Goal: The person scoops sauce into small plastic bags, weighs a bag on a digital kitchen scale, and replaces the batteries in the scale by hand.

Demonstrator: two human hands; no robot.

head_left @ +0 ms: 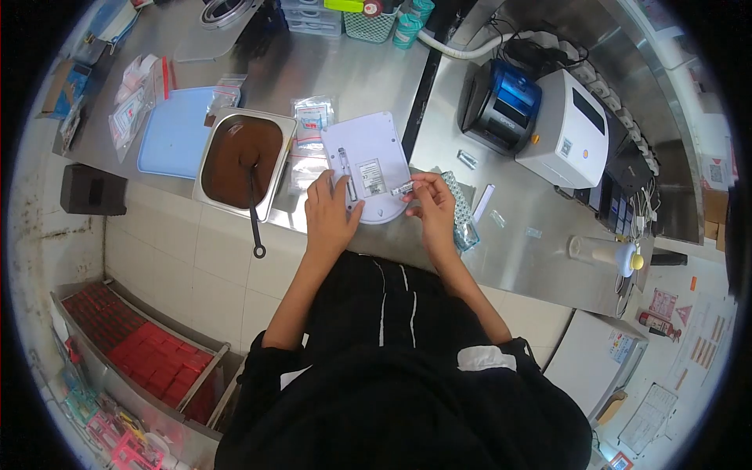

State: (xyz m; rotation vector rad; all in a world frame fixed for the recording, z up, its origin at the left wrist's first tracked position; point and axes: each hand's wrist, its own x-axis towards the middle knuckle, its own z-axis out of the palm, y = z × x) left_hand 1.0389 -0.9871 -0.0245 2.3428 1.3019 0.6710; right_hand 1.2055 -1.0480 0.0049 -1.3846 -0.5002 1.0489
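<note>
A white flat device like a kitchen scale (pixel 366 131) lies underside up on the steel counter, with a printed label (pixel 371 177) in its middle. Left of the label is a narrow battery slot (pixel 343 159) with a battery visible in it. My left hand (pixel 330 215) rests over the lower left of the device, fingers apart, fingertips beside the slot. Between the thumb and fingers of my right hand (pixel 435 205) is a small cylindrical battery (pixel 402 189), held above the device's right edge. A patterned pouch (pixel 460 200) lies just beyond that hand.
A steel pan (pixel 280 149) of brown liquid, with a dark-handled utensil (pixel 255 223), stands left. Nearby are a blue board (pixel 168 133) and plastic bags (pixel 313 117). To the right are a small packet (pixel 467 159), a white printer-like machine (pixel 568 129) and a lying bottle (pixel 599 252).
</note>
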